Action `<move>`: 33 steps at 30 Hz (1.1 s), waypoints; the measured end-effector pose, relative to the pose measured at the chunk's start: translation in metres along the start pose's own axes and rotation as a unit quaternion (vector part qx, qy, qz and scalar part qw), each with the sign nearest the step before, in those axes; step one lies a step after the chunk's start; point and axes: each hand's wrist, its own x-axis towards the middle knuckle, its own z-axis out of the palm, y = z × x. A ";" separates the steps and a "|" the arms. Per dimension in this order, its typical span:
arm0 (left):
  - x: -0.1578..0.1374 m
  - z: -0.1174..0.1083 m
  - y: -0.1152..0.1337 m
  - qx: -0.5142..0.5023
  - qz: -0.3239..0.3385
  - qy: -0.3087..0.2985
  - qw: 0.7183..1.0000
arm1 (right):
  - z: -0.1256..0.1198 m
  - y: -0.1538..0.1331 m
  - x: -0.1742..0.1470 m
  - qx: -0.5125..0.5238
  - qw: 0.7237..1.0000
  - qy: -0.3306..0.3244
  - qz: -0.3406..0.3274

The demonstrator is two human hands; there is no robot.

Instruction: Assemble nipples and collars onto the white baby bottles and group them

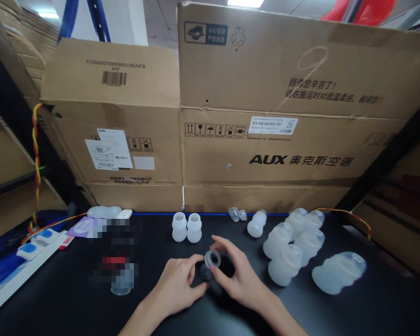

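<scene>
Looking down from the head cam, which is the only view I've got: both bare hands are at the lower middle of the frame, over a black surface [154, 312]. The right hand [243, 280] has its thumb and fingers clamped on a small clear ring [207, 258], tilted so you can see into the opening. The left hand [178, 283] is right next to it, thumb and index finger spread around a darker-looking round piece [206, 274] just below the ring. Can't tell if those fingers are actually pinching it or just touching.

Just above the hands are two white bottles [194, 229] side by side, open tops up. Right of those, near the back edge, you've got a couple of little clear pieces [234, 214] and one more frosted bottle [256, 225], tilted over. Middle right is a bunch of frosted bottles with clear tops [284, 266], packed together, plus a loner bottle [338, 274] at lower right. Big cardboard [227, 140] fills the background, and a power strip [38, 245] runs along the lower left.
</scene>
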 end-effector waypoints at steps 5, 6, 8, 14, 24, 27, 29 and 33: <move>-0.006 -0.004 -0.011 -0.010 0.037 -0.011 0.999 | 0.013 -0.001 -0.005 -0.016 0.998 -0.062 -0.015; -0.006 -0.004 -0.013 -0.006 0.039 -0.001 0.999 | 0.014 0.001 -0.005 -0.016 0.998 -0.067 -0.011; -0.006 -0.002 -0.015 -0.004 0.037 0.024 0.999 | 0.015 0.004 -0.005 -0.017 0.997 -0.074 0.006; 0.001 0.009 -0.005 0.004 0.052 0.073 0.996 | 0.015 0.011 -0.005 -0.004 0.996 -0.086 0.032; 0.005 0.023 0.005 0.069 0.113 0.170 0.977 | 0.019 0.009 -0.002 -0.033 0.995 -0.073 0.052; 0.004 0.023 0.005 0.070 0.106 0.188 0.974 | 0.018 0.006 0.000 -0.045 0.994 -0.081 0.058; 0.004 0.020 0.006 0.063 0.105 0.180 0.976 | 0.018 0.006 0.001 -0.048 0.994 -0.080 0.054; 0.009 0.001 0.011 0.050 0.066 0.184 0.979 | 0.017 0.008 0.002 -0.052 0.995 -0.072 0.047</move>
